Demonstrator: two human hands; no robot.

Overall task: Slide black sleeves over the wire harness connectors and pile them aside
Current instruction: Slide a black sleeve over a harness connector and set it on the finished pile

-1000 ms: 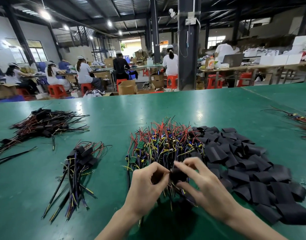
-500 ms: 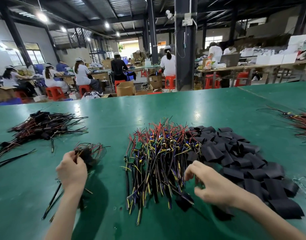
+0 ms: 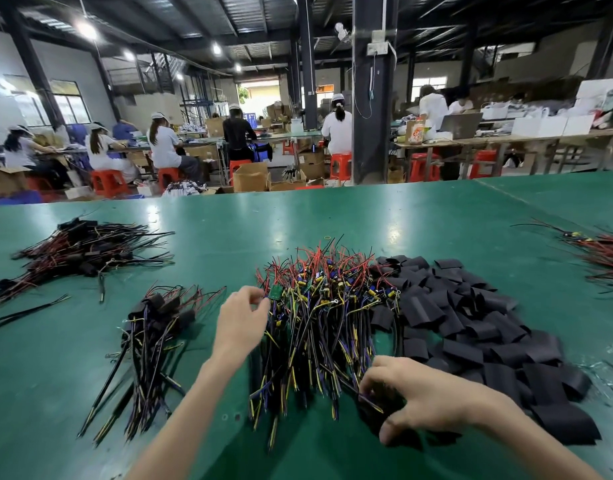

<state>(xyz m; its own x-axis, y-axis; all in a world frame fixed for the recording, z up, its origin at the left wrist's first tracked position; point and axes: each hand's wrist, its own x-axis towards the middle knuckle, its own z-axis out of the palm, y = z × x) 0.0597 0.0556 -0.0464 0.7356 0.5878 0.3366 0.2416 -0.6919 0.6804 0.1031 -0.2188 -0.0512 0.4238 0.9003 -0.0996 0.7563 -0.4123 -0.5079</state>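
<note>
Sleeving begun, but most is left on the green worktop (image 3: 436, 216).

At lower left lies a small pile of sleeved harnesses (image 3: 152, 327). The left hand (image 3: 241, 320), fingers loosely curled, reaches the bare harnesses (image 3: 318, 313) in the centre; whether it pinches, I cannot tell. The right hand (image 3: 419, 396) curls round a black sleeve (image 3: 377, 414). Many flat loose sleeves (image 3: 471, 327) wait at right.

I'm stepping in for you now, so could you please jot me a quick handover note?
Left hand: fingertips at a green board on the middle wire pile; grip unclear.
Right hand: curled over something dark at that pile's near edge, likely a sleeve; unclear.
Loose sleeves: heap right of the wires.
Done: sleeved bundle left of the left hand.
Left: the whole middle pile.
</note>
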